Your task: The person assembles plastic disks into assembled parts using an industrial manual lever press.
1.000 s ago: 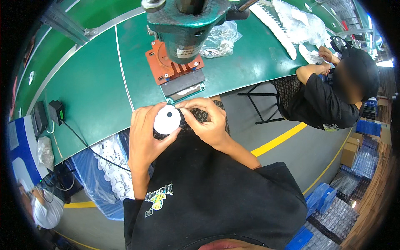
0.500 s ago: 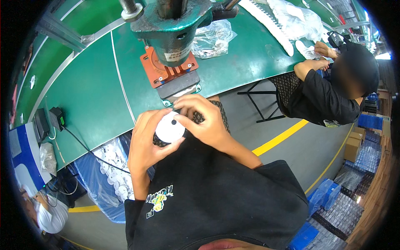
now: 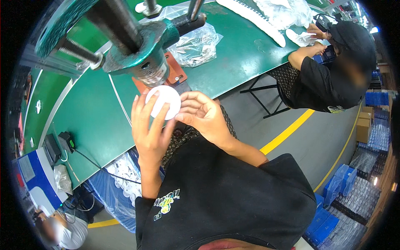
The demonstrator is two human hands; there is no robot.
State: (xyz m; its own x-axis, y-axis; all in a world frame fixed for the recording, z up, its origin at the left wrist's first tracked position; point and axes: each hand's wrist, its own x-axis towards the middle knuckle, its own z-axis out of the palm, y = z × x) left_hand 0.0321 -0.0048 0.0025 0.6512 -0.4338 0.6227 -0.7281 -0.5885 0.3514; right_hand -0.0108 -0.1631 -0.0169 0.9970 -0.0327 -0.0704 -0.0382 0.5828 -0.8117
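Holding white disc [image 3: 160, 92] aloft, level unclear. Pinching right rim with right hand [image 3: 208, 121]; laying left hand [image 3: 150, 135] across face, fingers spread, its grip underneath hidden. Probably at positioning step; next move seems to call for secure rim hold, fingers clear of face. Overlapping, in view, green press [image 3: 152, 62] and orange fixture [image 3: 178, 71] above worktop [image 3: 233, 62].

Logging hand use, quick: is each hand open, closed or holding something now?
Left hand: holding the disc, fingers across its face.
Right hand: half curled, fingertips at the disc's right edge; grip cannot be told.
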